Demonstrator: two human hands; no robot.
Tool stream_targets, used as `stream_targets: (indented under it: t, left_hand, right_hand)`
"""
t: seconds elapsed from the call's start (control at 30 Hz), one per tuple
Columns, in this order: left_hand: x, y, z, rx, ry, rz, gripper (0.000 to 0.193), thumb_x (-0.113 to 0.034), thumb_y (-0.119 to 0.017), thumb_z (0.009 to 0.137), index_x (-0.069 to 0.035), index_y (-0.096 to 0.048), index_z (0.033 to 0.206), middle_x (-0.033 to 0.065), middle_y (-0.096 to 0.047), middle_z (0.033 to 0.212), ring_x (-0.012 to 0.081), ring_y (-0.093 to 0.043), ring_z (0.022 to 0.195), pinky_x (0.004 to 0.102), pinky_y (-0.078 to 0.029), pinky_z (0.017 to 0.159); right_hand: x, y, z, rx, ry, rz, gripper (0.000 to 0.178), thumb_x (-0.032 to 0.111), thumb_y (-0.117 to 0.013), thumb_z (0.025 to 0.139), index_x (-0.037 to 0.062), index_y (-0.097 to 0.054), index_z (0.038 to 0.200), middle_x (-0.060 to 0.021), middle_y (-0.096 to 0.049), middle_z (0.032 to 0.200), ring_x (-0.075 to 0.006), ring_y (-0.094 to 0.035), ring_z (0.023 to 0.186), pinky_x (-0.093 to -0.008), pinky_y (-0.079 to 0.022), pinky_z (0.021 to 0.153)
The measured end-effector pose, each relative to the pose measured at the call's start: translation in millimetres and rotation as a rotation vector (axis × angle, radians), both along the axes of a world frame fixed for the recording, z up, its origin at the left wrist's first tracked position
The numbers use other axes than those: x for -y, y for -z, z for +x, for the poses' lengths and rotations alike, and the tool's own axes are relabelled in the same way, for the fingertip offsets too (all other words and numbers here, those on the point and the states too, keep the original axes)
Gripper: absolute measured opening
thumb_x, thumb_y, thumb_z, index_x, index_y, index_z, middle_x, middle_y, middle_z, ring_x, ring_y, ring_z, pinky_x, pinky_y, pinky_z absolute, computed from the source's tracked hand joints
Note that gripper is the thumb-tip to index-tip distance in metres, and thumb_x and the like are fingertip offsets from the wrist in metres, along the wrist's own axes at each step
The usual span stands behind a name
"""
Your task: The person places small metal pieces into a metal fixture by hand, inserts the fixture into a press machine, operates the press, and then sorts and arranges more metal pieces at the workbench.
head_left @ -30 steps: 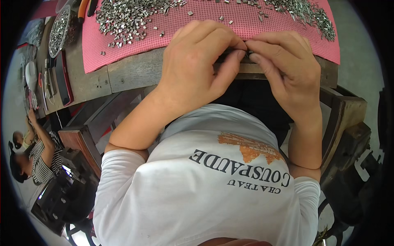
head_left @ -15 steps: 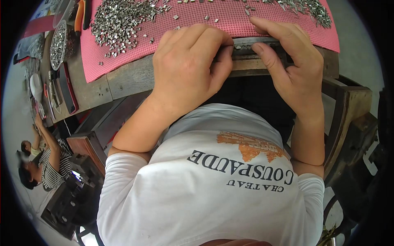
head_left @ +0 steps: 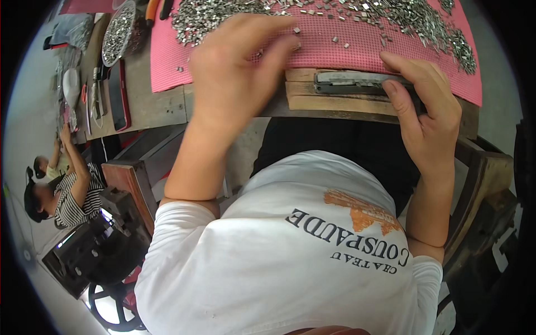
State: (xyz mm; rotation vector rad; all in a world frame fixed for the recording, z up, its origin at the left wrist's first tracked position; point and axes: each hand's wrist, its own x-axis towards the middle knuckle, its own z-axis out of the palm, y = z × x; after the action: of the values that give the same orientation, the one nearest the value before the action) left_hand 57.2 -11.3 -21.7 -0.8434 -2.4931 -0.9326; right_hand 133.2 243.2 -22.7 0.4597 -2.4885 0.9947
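Observation:
Over the pink mesh mat (head_left: 413, 64), my left hand (head_left: 234, 72) is blurred by motion. Its thumb and forefinger are apart, and nothing shows between them. A long, narrow grey metal bar (head_left: 346, 77) with a dark lower edge lies on a pale wooden block (head_left: 329, 102) at the near edge of the bench. My right hand (head_left: 427, 100) is at the bar's right end, its thumb tip against the bar. Its forefinger stretches over the mat's near side, well apart from the thumb. The right hand covers the bar's far right end.
Small silvery metal pieces (head_left: 424, 25) lie heaped and scattered over the mat. To the left are a clear tub (head_left: 119, 36) of similar pieces, orange-handled pliers (head_left: 152, 10) and a dark flat object with a red edge (head_left: 119, 100). A person in a striped shirt (head_left: 75, 198) sits further left.
My left hand has moved left and away from the bar, uncovering its left end, and its fingers have parted. The whole view has shifted, with the bench appearing further right.

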Motion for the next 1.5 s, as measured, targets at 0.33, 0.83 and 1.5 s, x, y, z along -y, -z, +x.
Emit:
stream_targets:
  t: [0.33,0.83,1.5]
  left_hand:
    - [22.7,3.8,-41.4,-0.171,0.054,-0.296,0.020,-0.010,-0.081,0.079,-0.015,-0.081,0.098,0.0019,-0.073,0.098,0.0235,-0.067,0.093,0.0365,-0.054,0.081]
    - [20.5,-0.5,-47.0,-0.241,0.137,-0.313,0.012,-0.013,-0.081,0.079,-0.015,-0.079,0.091,0.0009,-0.069,0.092,0.0247,-0.065,0.089,0.0389,-0.051,0.078]
    - [25.4,1.5,-10.9,-0.093,0.131,-0.283,0.014,-0.020,-0.084,0.078,-0.011,-0.075,0.083,0.0022,-0.065,0.085,0.0247,-0.062,0.083,0.0379,-0.047,0.074]
  right_hand:
    - [46.3,1.0,-55.9,-0.043,-0.255,0.242,0.010,0.004,-0.070,0.089,0.0042,-0.073,0.099,-0.0082,-0.069,0.094,-0.0273,-0.064,0.089,-0.0393,-0.045,0.085]
    - [54.3,-1.6,-65.6,-0.054,-0.156,0.184,0.006,0.001,-0.064,0.083,0.0037,-0.064,0.088,-0.0118,-0.065,0.082,-0.0309,-0.066,0.081,-0.0440,-0.052,0.077]
    - [-7.1,-0.9,6.9,0.121,-0.055,-0.059,0.011,-0.007,-0.066,0.090,-0.0008,-0.066,0.100,-0.0079,-0.065,0.101,-0.0180,-0.064,0.089,-0.0278,-0.050,0.080]
